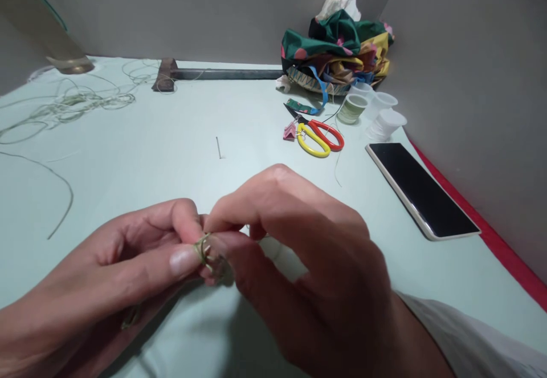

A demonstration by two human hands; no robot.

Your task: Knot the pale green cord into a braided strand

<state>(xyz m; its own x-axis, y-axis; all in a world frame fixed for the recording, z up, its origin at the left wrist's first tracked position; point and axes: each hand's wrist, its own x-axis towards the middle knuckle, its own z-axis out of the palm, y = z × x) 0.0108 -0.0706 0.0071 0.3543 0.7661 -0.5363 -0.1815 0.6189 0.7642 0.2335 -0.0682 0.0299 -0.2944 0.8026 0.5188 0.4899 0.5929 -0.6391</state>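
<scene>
Near the front of the pale table, my left hand [128,258] pinches a small looped piece of green cord [201,247] between thumb and fingers. My right hand [307,252] meets it from the other side, its thumb and forefinger closed on the same cord right beside the left thumb tip. A few short loops of the cord stick out between the two thumbs; the rest is hidden by the fingers. Beyond the hands a nail or pin [218,147] lies alone on the table.
Tangled green cord [77,107] spreads at the left. A hammer [166,76] lies along the back, near bunched patterned cloth [342,47]. Scissors [318,138], a pink binder clip [289,131], a green thread spool [352,109], white spools [387,124] and a phone [423,190] are at right.
</scene>
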